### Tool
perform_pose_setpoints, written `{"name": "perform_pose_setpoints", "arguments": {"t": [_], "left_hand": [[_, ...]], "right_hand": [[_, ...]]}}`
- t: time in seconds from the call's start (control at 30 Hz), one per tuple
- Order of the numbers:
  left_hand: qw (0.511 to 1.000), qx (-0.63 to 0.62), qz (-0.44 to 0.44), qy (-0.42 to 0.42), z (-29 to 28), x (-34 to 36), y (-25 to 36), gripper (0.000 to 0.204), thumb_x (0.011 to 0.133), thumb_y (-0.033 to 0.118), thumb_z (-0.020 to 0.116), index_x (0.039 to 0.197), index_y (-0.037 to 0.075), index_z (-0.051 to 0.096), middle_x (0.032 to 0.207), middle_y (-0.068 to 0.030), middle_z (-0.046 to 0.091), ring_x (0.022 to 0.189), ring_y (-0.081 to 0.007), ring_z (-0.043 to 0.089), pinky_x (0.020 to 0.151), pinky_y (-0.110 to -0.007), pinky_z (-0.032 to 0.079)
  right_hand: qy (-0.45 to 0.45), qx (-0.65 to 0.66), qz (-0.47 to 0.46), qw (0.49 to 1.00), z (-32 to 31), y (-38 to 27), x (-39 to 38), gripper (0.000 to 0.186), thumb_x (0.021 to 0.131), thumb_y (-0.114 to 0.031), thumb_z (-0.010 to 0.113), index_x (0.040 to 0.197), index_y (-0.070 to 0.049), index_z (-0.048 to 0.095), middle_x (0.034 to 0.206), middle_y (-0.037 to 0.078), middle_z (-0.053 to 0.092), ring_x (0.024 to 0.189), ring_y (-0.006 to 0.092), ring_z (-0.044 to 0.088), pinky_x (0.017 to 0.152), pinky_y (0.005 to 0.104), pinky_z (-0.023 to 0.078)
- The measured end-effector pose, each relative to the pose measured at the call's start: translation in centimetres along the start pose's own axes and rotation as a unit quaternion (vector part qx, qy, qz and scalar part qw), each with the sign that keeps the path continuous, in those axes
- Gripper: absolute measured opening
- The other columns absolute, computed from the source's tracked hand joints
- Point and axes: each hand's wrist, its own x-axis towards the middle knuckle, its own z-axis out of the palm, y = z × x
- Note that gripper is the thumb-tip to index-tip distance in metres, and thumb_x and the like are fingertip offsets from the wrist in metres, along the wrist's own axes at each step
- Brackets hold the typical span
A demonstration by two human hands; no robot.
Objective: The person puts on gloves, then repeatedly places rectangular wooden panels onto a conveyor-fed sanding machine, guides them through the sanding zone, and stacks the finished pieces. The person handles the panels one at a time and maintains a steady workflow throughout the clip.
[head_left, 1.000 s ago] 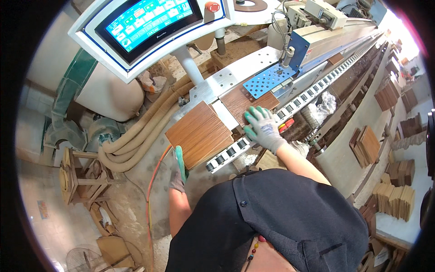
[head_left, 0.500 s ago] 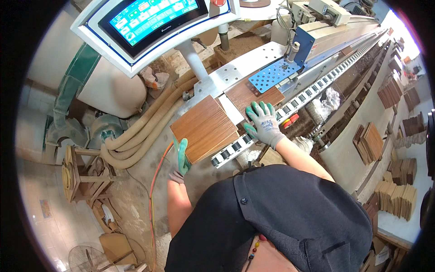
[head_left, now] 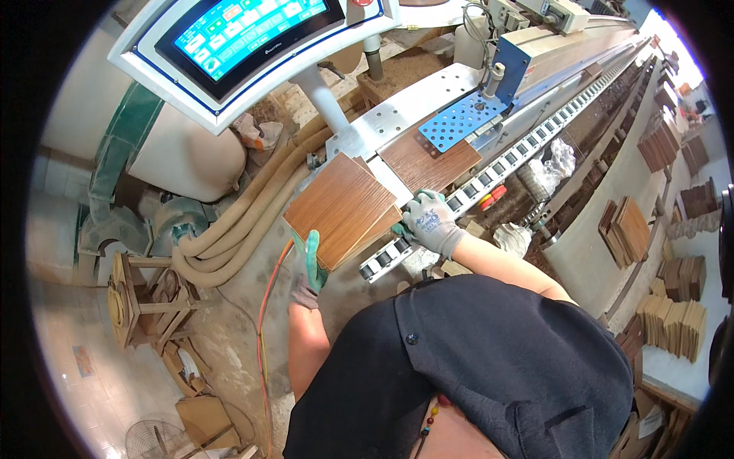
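A stack of brown wood-grain boards (head_left: 340,206) lies slightly fanned out at the near end of the machine bed. My left hand (head_left: 308,269), in a grey and green glove, is closed round the stack's near left corner. Bent fingers show on my gloved right hand (head_left: 432,222), just beside the stack's right corner and above the roller track (head_left: 489,177). Its thumb reaches the stack's edge; what the fingers grip, if anything, is hidden. Farther on, a single brown board (head_left: 417,159) rests on the bed, its far part under a perforated blue plate (head_left: 462,121).
A tilted control panel with a lit screen (head_left: 241,34) stands at upper left. Thick hoses (head_left: 245,206) curve down beside a wooden stool (head_left: 138,302). To the right runs a long belt (head_left: 589,245) bearing boards (head_left: 627,231), with more stacks (head_left: 673,325) beyond.
My right hand has come off the single board and drawn back toward the stack, its fingers now curled. The stack looks more fanned, while my left hand keeps its place at the corner.
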Motion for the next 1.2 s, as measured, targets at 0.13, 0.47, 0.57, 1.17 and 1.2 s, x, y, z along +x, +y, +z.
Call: {"name": "perform_pose_setpoints", "arguments": {"t": [0.13,0.47,0.57,1.17,1.2], "left_hand": [[0.998,0.014,-0.028,0.058,-0.3,-0.2,-0.3,0.075,0.102,0.037,0.06,0.161,0.021,0.017,0.146,-0.0129,0.048,0.128,-0.0297,0.057,0.096,-0.048,0.055],[0.998,0.056,0.041,0.012,0.4,-0.7,0.8,0.081,0.102,0.037,0.059,0.163,0.016,0.01,0.147,-0.0154,0.046,0.124,-0.0297,0.06,0.094,-0.041,0.055],[0.988,0.117,0.084,0.046,-1.3,0.1,-1.9,0.076,0.1,0.042,0.06,0.159,0.014,0.021,0.144,-0.0153,0.049,0.122,-0.0292,0.06,0.091,-0.042,0.056],[0.962,0.195,0.186,0.052,-3.5,1.5,-8.6,0.054,0.101,0.046,0.058,0.142,0.012,0.049,0.135,-0.0107,0.058,0.117,-0.0258,0.062,0.09,-0.044,0.058],[0.95,0.23,0.203,0.052,-3.5,1.5,-8.7,0.054,0.101,0.046,0.057,0.142,0.012,0.048,0.135,-0.0107,0.058,0.118,-0.0258,0.062,0.091,-0.044,0.058]], "right_hand": [[0.049,0.021,-0.027,0.998,-0.2,0.0,-0.8,0.022,0.089,-0.036,0.062,0.084,-0.016,0.072,0.091,0.004,0.067,0.1,0.0271,0.063,0.101,0.0435,0.044],[0.122,0.043,0.1,0.987,2.0,3.8,-1.8,0.052,0.099,-0.043,0.051,0.14,-0.011,0.055,0.145,0.018,0.053,0.137,0.0396,0.046,0.12,0.0533,0.026],[0.125,0.036,0.112,0.985,2.7,3.8,-1.4,0.045,0.1,-0.038,0.054,0.138,-0.015,0.057,0.145,0.016,0.053,0.136,0.0391,0.047,0.119,0.0536,0.028],[0.092,-0.006,0.263,0.96,3.1,16.2,-2.6,0.047,0.099,-0.042,0.055,0.145,-0.031,0.055,0.153,0.01,0.049,0.141,0.0371,0.044,0.12,0.0521,0.028],[0.079,-0.008,0.276,0.958,3.2,17.0,-2.7,0.047,0.099,-0.042,0.055,0.145,-0.032,0.054,0.154,0.009,0.048,0.141,0.0372,0.044,0.12,0.0524,0.028]]}}
